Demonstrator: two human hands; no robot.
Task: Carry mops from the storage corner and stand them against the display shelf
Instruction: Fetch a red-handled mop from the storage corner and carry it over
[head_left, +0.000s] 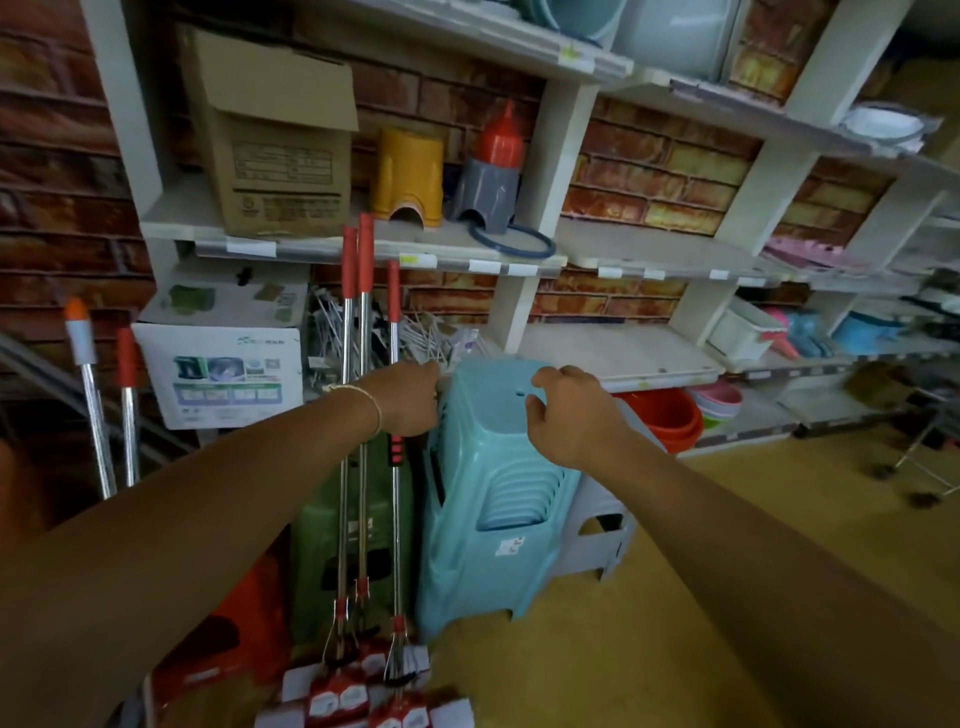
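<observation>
Standing upright against the front edge of the white display shelf (332, 248) are three mops (363, 415) with chrome poles and red grips at their tops, their heads wrapped in red-and-white labelled packaging down on the floor near the bottom of the view. The left hand (410, 397), a thin bangle on its wrist, reaches in front of the rightmost pole at the top left corner of a stack of light blue plastic stools (488, 499); its fingers are curled, but whether they close on the pole or on the stool rim cannot be told. The right hand (566, 410) hovers over the top of the same stack with fingers loosely curled and nothing in its grasp. A grey stool (602, 540) stands just beside the blue stack on the right, and green stools (317, 545) and a red one (234, 634) sit behind and left of the mop poles. Two more poles (111, 410), one with an orange and white tip and one with a red grip, lean further left against the brick-patterned wall. On the shelf above the mops are a cardboard box (275, 140), a yellow stool (410, 176) and a grey and red item (491, 176); below it sits a white printed carton (223, 364). A red basin (665, 415) rests on the lowest shelf to the right.
</observation>
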